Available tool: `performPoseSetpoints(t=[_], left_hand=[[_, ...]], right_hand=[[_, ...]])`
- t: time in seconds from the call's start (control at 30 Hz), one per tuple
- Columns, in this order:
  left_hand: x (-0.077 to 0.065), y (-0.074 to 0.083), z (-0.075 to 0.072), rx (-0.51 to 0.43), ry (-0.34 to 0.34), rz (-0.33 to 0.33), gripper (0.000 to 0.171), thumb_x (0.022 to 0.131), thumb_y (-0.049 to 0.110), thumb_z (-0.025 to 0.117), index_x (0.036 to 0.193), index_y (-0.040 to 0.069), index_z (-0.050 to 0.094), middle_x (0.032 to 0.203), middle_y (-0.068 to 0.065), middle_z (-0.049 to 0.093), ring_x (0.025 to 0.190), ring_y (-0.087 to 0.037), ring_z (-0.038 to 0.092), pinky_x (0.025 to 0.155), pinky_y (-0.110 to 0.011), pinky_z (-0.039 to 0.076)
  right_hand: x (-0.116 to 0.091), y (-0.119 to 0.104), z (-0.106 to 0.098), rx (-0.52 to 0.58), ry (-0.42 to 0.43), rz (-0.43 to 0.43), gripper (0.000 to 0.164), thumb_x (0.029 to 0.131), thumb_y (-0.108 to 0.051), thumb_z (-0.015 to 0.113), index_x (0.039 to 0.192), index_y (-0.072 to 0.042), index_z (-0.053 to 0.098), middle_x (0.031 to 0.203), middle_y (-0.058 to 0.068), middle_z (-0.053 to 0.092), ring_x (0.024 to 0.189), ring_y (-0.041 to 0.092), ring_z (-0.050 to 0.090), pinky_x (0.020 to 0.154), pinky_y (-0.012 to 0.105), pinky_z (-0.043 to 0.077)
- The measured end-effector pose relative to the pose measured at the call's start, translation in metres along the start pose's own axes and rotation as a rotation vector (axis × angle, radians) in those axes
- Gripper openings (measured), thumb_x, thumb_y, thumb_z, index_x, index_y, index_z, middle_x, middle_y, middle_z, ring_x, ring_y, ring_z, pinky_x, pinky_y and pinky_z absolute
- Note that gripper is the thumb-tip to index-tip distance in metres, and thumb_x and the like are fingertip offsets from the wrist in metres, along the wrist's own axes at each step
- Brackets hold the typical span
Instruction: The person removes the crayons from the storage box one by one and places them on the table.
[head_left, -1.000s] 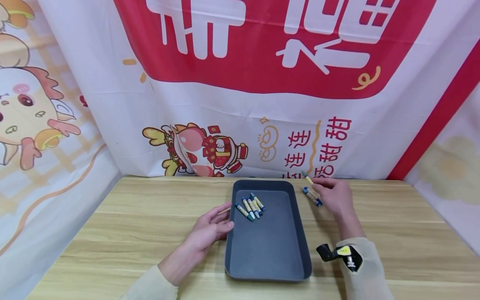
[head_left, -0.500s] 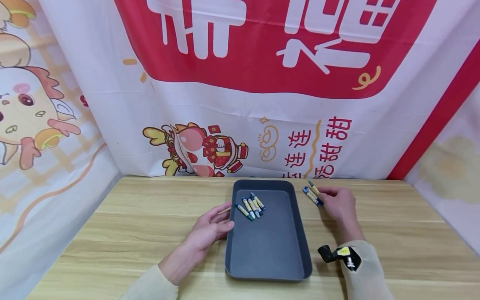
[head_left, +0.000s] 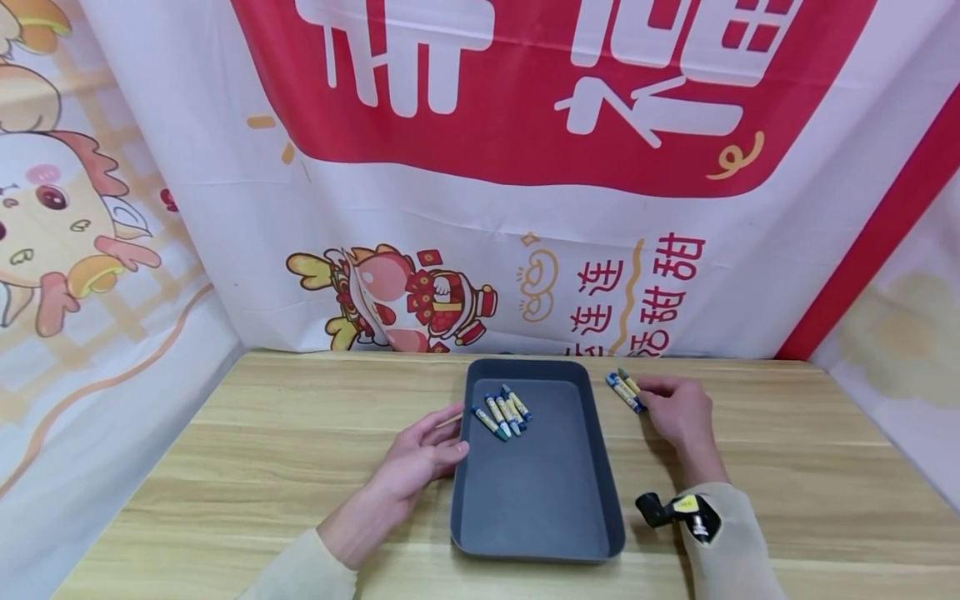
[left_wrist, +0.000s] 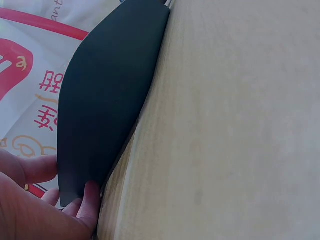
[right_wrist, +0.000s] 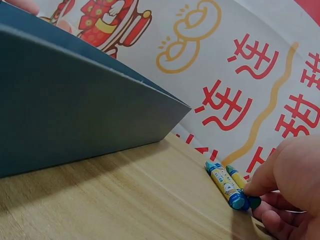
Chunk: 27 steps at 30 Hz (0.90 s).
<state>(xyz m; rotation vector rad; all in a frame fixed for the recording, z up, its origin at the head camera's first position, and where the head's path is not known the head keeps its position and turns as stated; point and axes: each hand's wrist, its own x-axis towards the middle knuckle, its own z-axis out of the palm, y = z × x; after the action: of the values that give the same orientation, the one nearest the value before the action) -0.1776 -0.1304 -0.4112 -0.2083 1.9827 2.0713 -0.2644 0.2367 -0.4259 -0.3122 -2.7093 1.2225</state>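
Observation:
My right hand (head_left: 678,412) pinches a green crayon (right_wrist: 236,174) with a yellow wrapper, low over the table to the right of the tray. Close alongside it lie blue crayons (right_wrist: 226,186) with printed yellow wrappers. At the left side of the dark grey rectangular tray (head_left: 540,508), my left hand (head_left: 412,458) grips the wall, its thumb at the rim. The left wrist view shows fingers (left_wrist: 90,205) on the outside of that wall. Inside the tray, toward its upper left, several crayons (head_left: 501,414) lie in a loose group.
The wooden table (head_left: 315,417) ends at a printed white and red cloth (head_left: 480,208) hanging behind it. Cloth also covers the left and right sides. A small black device (head_left: 682,510) sits on the right sleeve.
My right hand has lowered the green crayon from above the table's back edge to beside the blue crayons, shifting slightly toward me. The left hand and tray have stayed put.

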Motion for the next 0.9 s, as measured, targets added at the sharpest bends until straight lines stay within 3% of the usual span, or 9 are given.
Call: performPoseSetpoints(t=[0.23, 0.53, 0.9], left_hand=[[0.0005, -0.0023, 0.0001, -0.007, -0.007, 0.006, 0.063, 0.098, 0.002, 0.069, 0.157, 0.016, 0.051, 0.160, -0.021, 0.053, 0.138, -0.035, 0.063, 0.109, -0.045, 0.057], [0.0005, -0.0021, 0.0000, -0.005, -0.006, 0.010, 0.064, 0.098, 0.002, 0.069, 0.158, 0.016, 0.051, 0.160, -0.021, 0.053, 0.140, -0.035, 0.062, 0.110, -0.046, 0.056], [0.0008, -0.0016, -0.0002, -0.005, -0.003, 0.006, 0.064, 0.098, 0.003, 0.070, 0.158, 0.016, 0.051, 0.160, -0.021, 0.053, 0.139, -0.035, 0.062, 0.111, -0.047, 0.056]], right_hand=[[-0.0006, 0.0004, -0.0010, -0.030, -0.005, 0.002, 0.029, 0.100, -0.018, 0.067, 0.121, -0.003, 0.079, 0.122, 0.022, 0.077, 0.122, 0.043, 0.064, 0.100, 0.054, 0.051], [-0.0017, -0.0026, -0.0014, -0.041, -0.035, 0.050, 0.030, 0.101, -0.022, 0.067, 0.123, -0.004, 0.078, 0.125, 0.022, 0.076, 0.119, 0.040, 0.064, 0.099, 0.053, 0.050], [-0.0009, -0.0032, -0.0017, -0.056, -0.033, 0.051, 0.033, 0.101, -0.026, 0.068, 0.124, -0.004, 0.078, 0.126, 0.023, 0.076, 0.120, 0.041, 0.064, 0.095, 0.050, 0.052]])
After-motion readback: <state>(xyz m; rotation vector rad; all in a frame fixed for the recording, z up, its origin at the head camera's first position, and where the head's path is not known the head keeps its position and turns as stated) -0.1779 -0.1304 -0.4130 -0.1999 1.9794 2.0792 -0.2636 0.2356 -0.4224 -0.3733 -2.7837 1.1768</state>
